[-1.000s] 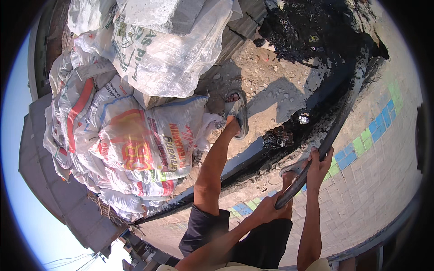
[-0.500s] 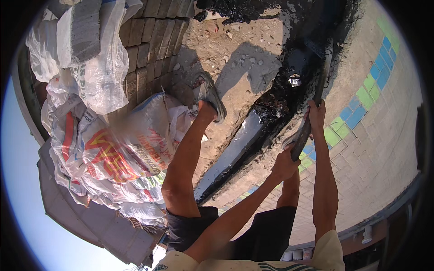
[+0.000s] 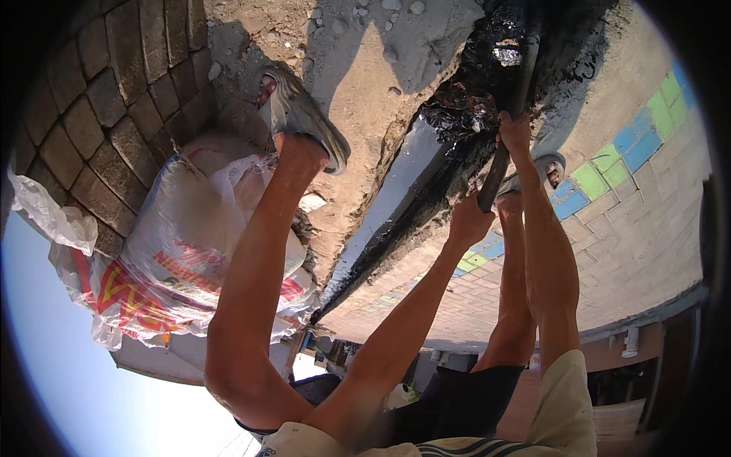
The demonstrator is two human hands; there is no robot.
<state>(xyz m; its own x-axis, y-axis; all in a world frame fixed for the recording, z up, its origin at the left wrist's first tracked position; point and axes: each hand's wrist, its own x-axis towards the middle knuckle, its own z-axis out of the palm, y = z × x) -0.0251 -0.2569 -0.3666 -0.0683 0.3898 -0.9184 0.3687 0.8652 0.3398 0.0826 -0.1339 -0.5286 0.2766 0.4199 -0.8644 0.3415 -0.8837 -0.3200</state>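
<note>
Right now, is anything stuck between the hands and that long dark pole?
No, nothing that shows: the left hand and the right hand both grip the pole directly. The shiny dark clump lies off to the pole's left, not between.

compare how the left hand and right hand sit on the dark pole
The left hand grips the near end of the dark pole; the right hand holds it farther along. The left forearm slants up to the right, while the right forearm leans up to the left. Both hands are bare and closed around the pole.
</note>
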